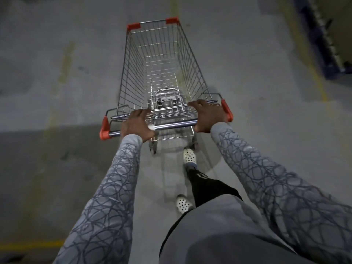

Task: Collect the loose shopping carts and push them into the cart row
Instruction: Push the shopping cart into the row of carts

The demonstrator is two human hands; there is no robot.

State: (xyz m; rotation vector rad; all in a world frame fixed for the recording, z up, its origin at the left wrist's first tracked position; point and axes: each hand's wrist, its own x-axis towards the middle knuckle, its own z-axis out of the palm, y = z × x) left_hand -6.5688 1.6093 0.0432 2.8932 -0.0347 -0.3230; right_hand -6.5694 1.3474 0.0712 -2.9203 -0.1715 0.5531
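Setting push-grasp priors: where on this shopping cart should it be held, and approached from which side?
Grip the chrome handle bar at the near end, coming from behind the shopping cart. The bar runs crosswise behind the basket, which narrows toward the front, so a push there should steer it. The left hand and right hand grip it wide apart, palms down, each near a red end cap.
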